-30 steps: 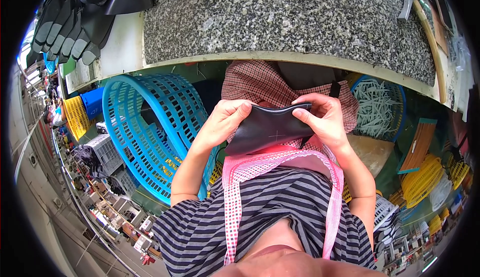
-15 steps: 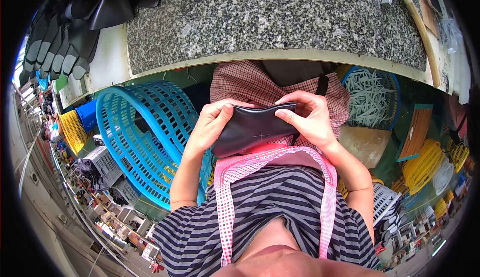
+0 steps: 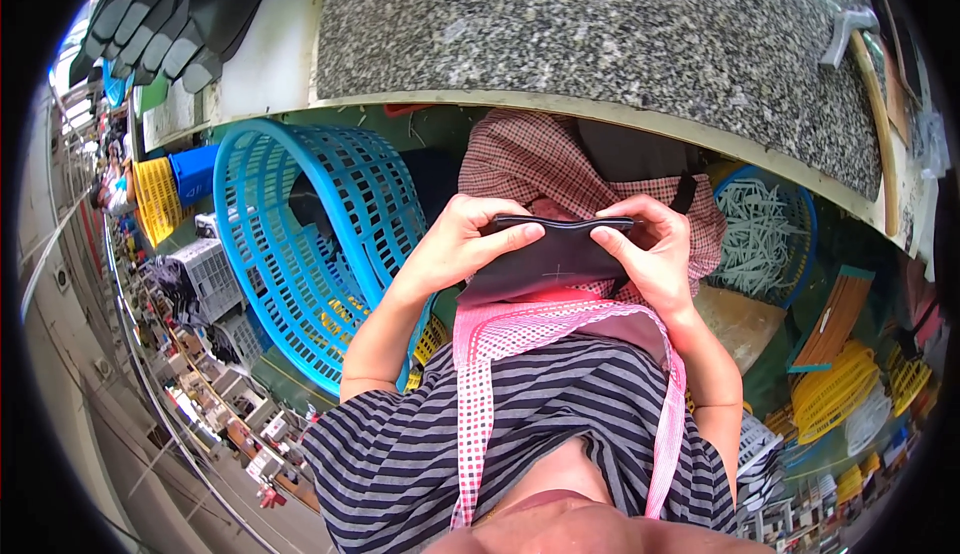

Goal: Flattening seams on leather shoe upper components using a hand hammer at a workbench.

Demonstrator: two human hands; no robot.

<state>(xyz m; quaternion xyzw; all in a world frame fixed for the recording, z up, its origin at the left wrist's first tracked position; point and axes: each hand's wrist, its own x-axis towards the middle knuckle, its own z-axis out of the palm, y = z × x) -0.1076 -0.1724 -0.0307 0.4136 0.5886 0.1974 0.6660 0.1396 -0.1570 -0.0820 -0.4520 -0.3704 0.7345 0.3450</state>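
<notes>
Both hands hold a black leather-like piece above my lap, in front of the pink checked apron. My left hand pinches its upper left corner, thumb on the near face and fingers behind. At the upper right corner my right hand grips it the same way. The top edge lies nearly level between the hands and shows as two dark layers with a thin line between. A faint light cross mark shows on the near face. The fingertips behind the piece are hidden.
A speckled stone-topped table lies ahead, with dark curved pieces stacked at its left. A big blue basket stands at my left. At the right are a tub of pale strips, a wooden board and yellow baskets.
The piece has tilted, so its top edge now faces up and less of its near face shows. Both hands have shifted slightly right in the picture, and the whole view has turned a little.
</notes>
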